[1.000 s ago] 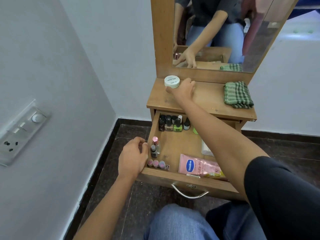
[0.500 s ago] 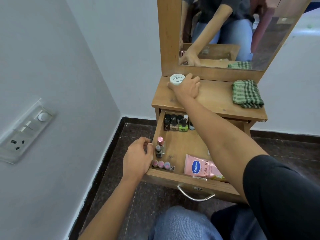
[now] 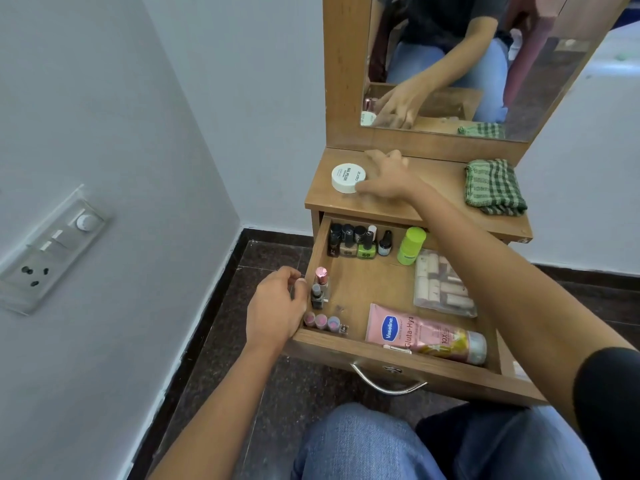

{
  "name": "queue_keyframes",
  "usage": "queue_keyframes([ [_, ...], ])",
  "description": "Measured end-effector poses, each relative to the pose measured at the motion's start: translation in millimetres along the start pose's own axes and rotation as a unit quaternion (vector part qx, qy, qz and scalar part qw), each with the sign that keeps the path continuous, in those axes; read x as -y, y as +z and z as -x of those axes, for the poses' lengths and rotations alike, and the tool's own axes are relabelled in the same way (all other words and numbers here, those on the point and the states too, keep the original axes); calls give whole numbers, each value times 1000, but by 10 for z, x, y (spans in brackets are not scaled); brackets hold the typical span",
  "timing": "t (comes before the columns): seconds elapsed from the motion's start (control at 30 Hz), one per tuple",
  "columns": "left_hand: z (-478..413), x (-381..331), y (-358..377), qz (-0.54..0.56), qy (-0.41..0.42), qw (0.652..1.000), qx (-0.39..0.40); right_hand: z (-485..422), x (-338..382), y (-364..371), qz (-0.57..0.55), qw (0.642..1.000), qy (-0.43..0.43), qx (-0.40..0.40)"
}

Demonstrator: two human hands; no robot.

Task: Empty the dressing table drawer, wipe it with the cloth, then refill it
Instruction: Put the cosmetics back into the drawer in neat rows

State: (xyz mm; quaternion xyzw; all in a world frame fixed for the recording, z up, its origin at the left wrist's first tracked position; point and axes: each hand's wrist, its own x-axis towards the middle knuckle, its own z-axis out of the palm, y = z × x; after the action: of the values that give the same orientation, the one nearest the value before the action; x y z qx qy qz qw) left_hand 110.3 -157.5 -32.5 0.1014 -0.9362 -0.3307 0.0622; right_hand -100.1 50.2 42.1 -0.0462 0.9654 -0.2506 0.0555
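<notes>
The wooden drawer (image 3: pixel 360 292) stands pulled out, and my left hand (image 3: pixel 273 306) is curled over its left wall. Inside are nail polish bottles (image 3: pixel 353 240) at the back, a green bottle (image 3: pixel 410 245), a clear bag of small rolls (image 3: pixel 443 285), lipsticks (image 3: pixel 320 285) on the left and a pink Vaseline tube (image 3: pixel 422 334) at the front. A white round jar (image 3: pixel 346 177) rests on the table top (image 3: pixel 433 202). My right hand (image 3: pixel 388 178) is just right of the jar, fingers spread, thumb at its side. The green checked cloth (image 3: pixel 493 187) lies folded on the top's right end.
A mirror (image 3: pixel 519 64) rises behind the table top. Grey walls close in at the left and behind, with a switch and socket panel (image 3: pixel 52 251) on the left wall. The drawer's metal handle (image 3: pixel 388 386) hangs above my knees on the dark floor.
My right hand has let go of the white jar and slid right, leaving it on the table top. My arm no longer covers the drawer's right side. My left hand stays on the drawer wall.
</notes>
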Motion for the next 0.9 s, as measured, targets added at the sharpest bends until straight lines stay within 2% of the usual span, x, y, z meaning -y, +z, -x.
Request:
queue_keyframes([
  [0.07,0,3,2,0,-3,1000,0,-7,89,38,-7,1000,-3,-29],
  [0.23,4,-18,-9,0,-5,1000,2,32,256,232,56,995,-28,-72],
  [0.4,2,-12,-16,1,-2,1000,3,36,146,194,6,999,-34,-6],
  [0.57,1,-9,-3,-4,-4,1000,2,128,121,268,-39,996,-15,-81],
  [0.7,3,-11,-5,-5,-2,1000,2,130,135,329,-59,994,-13,-96],
  [0.8,2,-9,-5,-11,-8,1000,1,233,128,286,-132,986,-45,-94],
  [0.9,1,-5,0,-12,-9,1000,-2,535,125,246,-233,957,-105,-135],
])
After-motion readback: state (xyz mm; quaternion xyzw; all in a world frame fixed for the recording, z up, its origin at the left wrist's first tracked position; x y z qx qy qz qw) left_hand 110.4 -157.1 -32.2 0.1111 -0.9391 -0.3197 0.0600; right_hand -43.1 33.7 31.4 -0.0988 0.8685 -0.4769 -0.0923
